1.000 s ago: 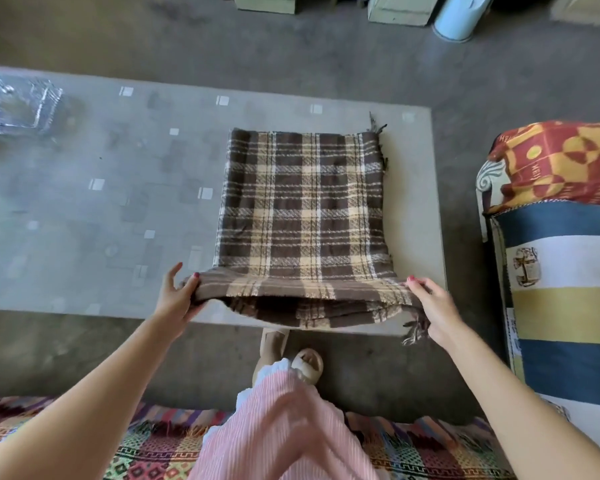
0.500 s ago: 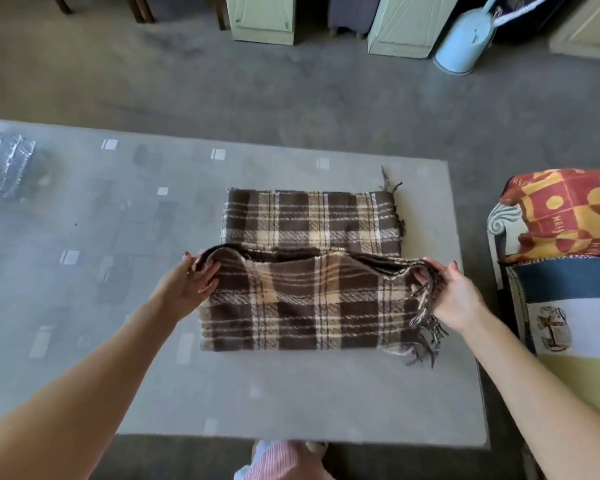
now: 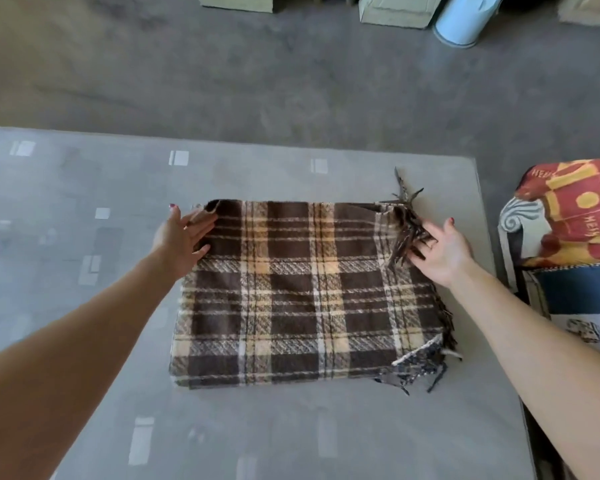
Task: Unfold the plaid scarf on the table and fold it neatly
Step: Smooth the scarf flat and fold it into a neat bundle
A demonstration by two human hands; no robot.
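Observation:
The brown, tan and cream plaid scarf [image 3: 309,292] lies on the grey table [image 3: 84,209] as a folded rectangle of several layers, with fringe sticking out along its right side. My left hand [image 3: 182,239] rests on the scarf's far left corner, fingers spread and flat; the corner curls up slightly beside the fingertips. My right hand [image 3: 439,249] lies at the far right corner, fingers apart among the dark fringe strands. Neither hand pinches the cloth.
A sofa arm with a red-and-yellow patterned cloth [image 3: 575,213] and a blue striped cover stands close to the table's right edge. On the floor beyond the table are pale green cabinet bases [image 3: 395,12] and a light blue bin [image 3: 461,22].
Both hands carried the near edge of the scarf away from me and laid it over the far half. The fingers have since spread out at the far corners.

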